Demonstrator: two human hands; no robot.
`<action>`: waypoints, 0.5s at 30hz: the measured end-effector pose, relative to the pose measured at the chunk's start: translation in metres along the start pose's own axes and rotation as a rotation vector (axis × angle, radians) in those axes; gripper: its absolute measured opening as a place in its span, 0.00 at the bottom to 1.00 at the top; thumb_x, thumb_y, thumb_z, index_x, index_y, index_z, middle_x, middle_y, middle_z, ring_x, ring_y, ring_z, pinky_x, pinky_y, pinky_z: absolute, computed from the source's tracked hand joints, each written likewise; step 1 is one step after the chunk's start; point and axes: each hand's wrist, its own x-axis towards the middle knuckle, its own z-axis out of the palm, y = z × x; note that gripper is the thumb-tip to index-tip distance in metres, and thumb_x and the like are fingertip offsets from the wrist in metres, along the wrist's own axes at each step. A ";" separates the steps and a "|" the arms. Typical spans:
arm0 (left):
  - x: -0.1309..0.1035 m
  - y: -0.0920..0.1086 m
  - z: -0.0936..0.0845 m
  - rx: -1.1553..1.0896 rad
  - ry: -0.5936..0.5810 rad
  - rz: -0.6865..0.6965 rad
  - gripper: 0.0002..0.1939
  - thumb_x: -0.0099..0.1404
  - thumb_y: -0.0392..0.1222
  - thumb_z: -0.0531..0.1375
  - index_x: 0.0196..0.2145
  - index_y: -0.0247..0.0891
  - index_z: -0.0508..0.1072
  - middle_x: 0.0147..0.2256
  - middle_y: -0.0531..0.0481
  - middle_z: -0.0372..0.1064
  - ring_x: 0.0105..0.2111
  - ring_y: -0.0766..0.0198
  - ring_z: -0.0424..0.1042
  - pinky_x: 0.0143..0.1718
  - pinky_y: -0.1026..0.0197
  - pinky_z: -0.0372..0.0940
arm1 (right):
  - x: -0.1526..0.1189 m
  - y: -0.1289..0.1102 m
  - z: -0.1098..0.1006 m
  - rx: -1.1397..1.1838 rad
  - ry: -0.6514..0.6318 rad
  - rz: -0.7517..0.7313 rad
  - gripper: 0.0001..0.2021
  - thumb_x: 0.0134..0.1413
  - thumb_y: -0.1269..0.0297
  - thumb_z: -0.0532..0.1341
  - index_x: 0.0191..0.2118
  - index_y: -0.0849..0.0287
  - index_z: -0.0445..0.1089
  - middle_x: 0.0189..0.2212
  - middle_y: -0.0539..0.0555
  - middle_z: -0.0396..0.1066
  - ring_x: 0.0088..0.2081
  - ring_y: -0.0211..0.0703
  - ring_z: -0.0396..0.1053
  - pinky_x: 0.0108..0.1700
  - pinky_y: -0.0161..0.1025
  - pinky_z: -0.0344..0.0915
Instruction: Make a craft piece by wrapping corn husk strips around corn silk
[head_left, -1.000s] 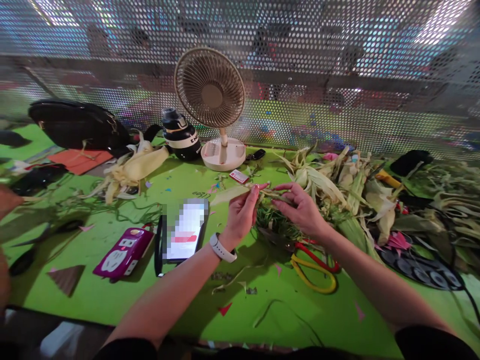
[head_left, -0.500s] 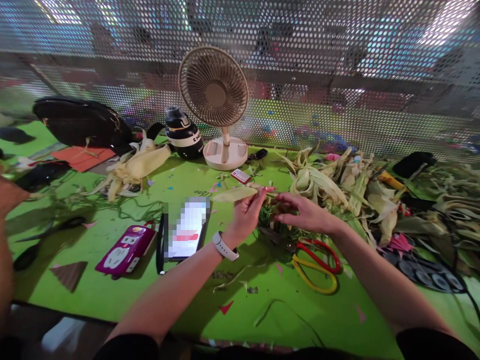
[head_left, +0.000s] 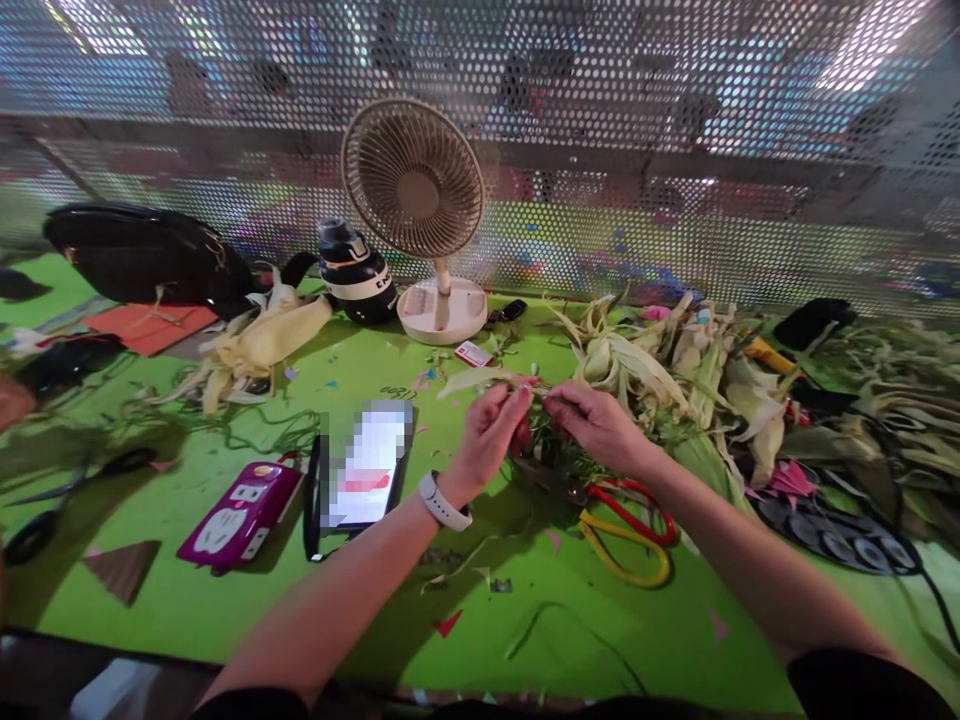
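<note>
My left hand [head_left: 491, 435], with a white watch band on its wrist, pinches a pale corn husk strip [head_left: 476, 379] whose broad end points left. My right hand [head_left: 596, 425] is closed at the strip's narrow right end, fingertips close to those of my left hand. Thin green strands [head_left: 551, 440] lie beneath and between both hands. Just below my right hand are scissors with red and yellow handles [head_left: 626, 572], their blades partly covered by the strands. A heap of dry husks [head_left: 637, 370] lies beyond my right hand.
A fan [head_left: 442, 310], a black bottle [head_left: 360, 290] and a red-and-white box [head_left: 473, 354] stand behind. Left are a phone [head_left: 367, 470], a purple case [head_left: 240, 515], black scissors [head_left: 41, 530] and more husks [head_left: 277, 335]. Another person's hand [head_left: 15, 403] shows at the left edge.
My right hand has moved left to the husk strip and its fingers have closed. The other person's arm at the left edge has drawn back. The view has shifted slightly.
</note>
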 end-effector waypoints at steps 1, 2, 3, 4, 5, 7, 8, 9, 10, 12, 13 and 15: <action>0.000 0.002 0.001 0.018 -0.039 -0.004 0.17 0.61 0.55 0.59 0.29 0.37 0.71 0.16 0.58 0.57 0.15 0.72 0.56 0.15 0.66 0.51 | 0.000 -0.002 0.000 -0.019 0.003 -0.020 0.10 0.62 0.62 0.51 0.32 0.59 0.64 0.24 0.48 0.62 0.27 0.35 0.59 0.31 0.33 0.57; -0.001 0.003 0.001 0.040 -0.056 -0.002 0.16 0.60 0.54 0.60 0.27 0.37 0.69 0.15 0.58 0.56 0.14 0.72 0.56 0.15 0.66 0.50 | 0.000 -0.003 0.001 -0.035 0.009 -0.034 0.09 0.62 0.63 0.52 0.33 0.59 0.65 0.25 0.48 0.62 0.28 0.36 0.59 0.32 0.33 0.57; -0.001 0.004 0.002 0.054 -0.051 0.004 0.17 0.60 0.53 0.60 0.25 0.37 0.68 0.15 0.58 0.56 0.14 0.72 0.55 0.15 0.66 0.49 | 0.000 -0.005 0.001 -0.049 0.020 -0.038 0.09 0.62 0.63 0.52 0.33 0.59 0.65 0.24 0.49 0.63 0.28 0.36 0.60 0.32 0.33 0.57; -0.001 0.005 0.003 0.051 -0.030 0.009 0.17 0.61 0.53 0.59 0.24 0.37 0.66 0.15 0.58 0.57 0.15 0.72 0.56 0.15 0.66 0.49 | 0.000 -0.006 0.001 -0.062 0.037 -0.033 0.09 0.62 0.63 0.52 0.33 0.59 0.65 0.24 0.48 0.62 0.27 0.36 0.60 0.31 0.33 0.57; -0.001 0.005 0.003 0.029 -0.009 0.005 0.17 0.62 0.53 0.58 0.25 0.38 0.66 0.16 0.57 0.58 0.15 0.72 0.56 0.16 0.67 0.50 | 0.000 -0.007 0.001 -0.074 0.054 -0.022 0.10 0.62 0.62 0.51 0.32 0.59 0.64 0.23 0.48 0.61 0.26 0.36 0.59 0.30 0.33 0.56; -0.001 0.003 0.003 -0.059 0.020 -0.026 0.16 0.63 0.54 0.57 0.29 0.38 0.68 0.18 0.56 0.61 0.17 0.71 0.58 0.18 0.67 0.52 | -0.001 -0.008 0.001 -0.085 0.079 -0.001 0.11 0.62 0.62 0.51 0.30 0.58 0.63 0.20 0.47 0.59 0.25 0.36 0.58 0.29 0.33 0.56; -0.001 0.002 0.003 -0.110 0.018 -0.051 0.16 0.63 0.55 0.56 0.31 0.39 0.68 0.19 0.56 0.63 0.17 0.70 0.60 0.18 0.67 0.54 | -0.001 -0.008 0.000 -0.084 0.085 0.003 0.11 0.62 0.62 0.51 0.30 0.58 0.63 0.20 0.47 0.59 0.24 0.36 0.58 0.28 0.33 0.56; -0.001 0.002 0.003 -0.151 0.007 -0.076 0.16 0.62 0.55 0.57 0.33 0.39 0.69 0.19 0.55 0.64 0.18 0.70 0.61 0.19 0.66 0.55 | -0.001 -0.008 0.000 -0.079 0.087 0.006 0.11 0.62 0.62 0.51 0.30 0.58 0.63 0.20 0.47 0.59 0.24 0.36 0.58 0.28 0.33 0.56; -0.001 0.001 0.002 -0.177 -0.005 -0.094 0.16 0.62 0.55 0.57 0.33 0.39 0.69 0.20 0.55 0.66 0.19 0.69 0.62 0.20 0.66 0.56 | -0.002 -0.007 -0.001 -0.073 0.086 0.008 0.11 0.62 0.61 0.50 0.30 0.58 0.63 0.20 0.47 0.59 0.24 0.36 0.58 0.28 0.33 0.56; -0.001 0.000 0.001 -0.190 -0.020 -0.101 0.15 0.62 0.55 0.57 0.33 0.39 0.68 0.22 0.54 0.67 0.20 0.69 0.63 0.21 0.66 0.58 | -0.002 -0.006 -0.002 -0.057 0.084 0.011 0.11 0.62 0.61 0.50 0.30 0.58 0.63 0.20 0.47 0.59 0.24 0.35 0.58 0.28 0.33 0.56; -0.001 0.000 0.001 -0.187 -0.023 -0.095 0.14 0.62 0.54 0.58 0.33 0.39 0.68 0.22 0.54 0.67 0.21 0.69 0.64 0.21 0.66 0.58 | -0.002 -0.005 -0.002 -0.048 0.083 0.016 0.12 0.62 0.61 0.50 0.30 0.58 0.63 0.21 0.47 0.59 0.24 0.35 0.58 0.28 0.33 0.56; -0.001 0.000 0.001 -0.187 -0.019 -0.080 0.13 0.62 0.53 0.58 0.33 0.40 0.66 0.22 0.55 0.67 0.21 0.69 0.65 0.22 0.67 0.59 | -0.002 -0.003 -0.002 -0.028 0.082 0.032 0.11 0.62 0.61 0.50 0.30 0.58 0.63 0.21 0.47 0.60 0.24 0.35 0.58 0.29 0.33 0.56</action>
